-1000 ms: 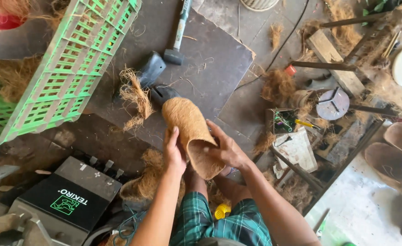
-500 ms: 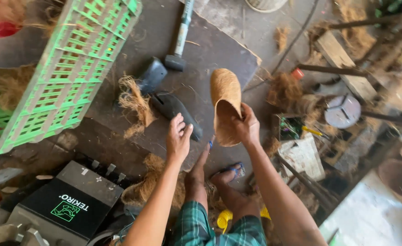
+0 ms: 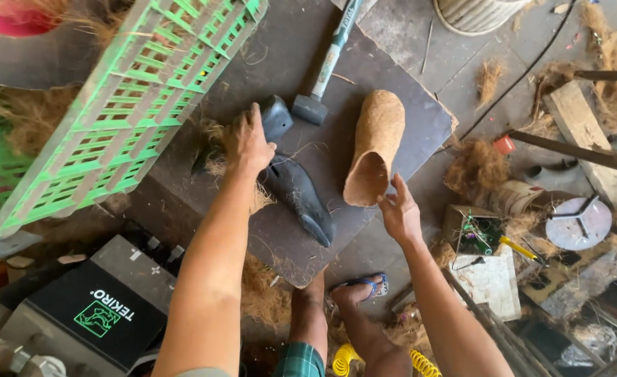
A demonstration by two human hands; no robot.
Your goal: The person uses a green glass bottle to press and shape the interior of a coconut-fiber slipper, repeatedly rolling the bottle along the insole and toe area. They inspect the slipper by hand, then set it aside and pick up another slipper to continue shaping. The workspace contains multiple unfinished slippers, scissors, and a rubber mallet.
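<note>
A brown shoe-shaped shell of coconut fibre lies on a dark board, its open end towards me. My right hand hovers just below that opening, fingers spread and empty. My left hand reaches over a tuft of loose fibre beside a dark shoe-shaped mould and touches it, with nothing gripped. A hammer rests on the board above the mould.
A tilted green plastic crate stands at the left. A black machine box sits at the lower left. My foot in a blue sandal is below the board. Wood scraps, fibre clumps and small tools clutter the right side.
Both hands held the fibre shell a second ago. My right hand carried it rightwards, laid it on the board and let go. My left hand moved up-left to the loose fibre.
</note>
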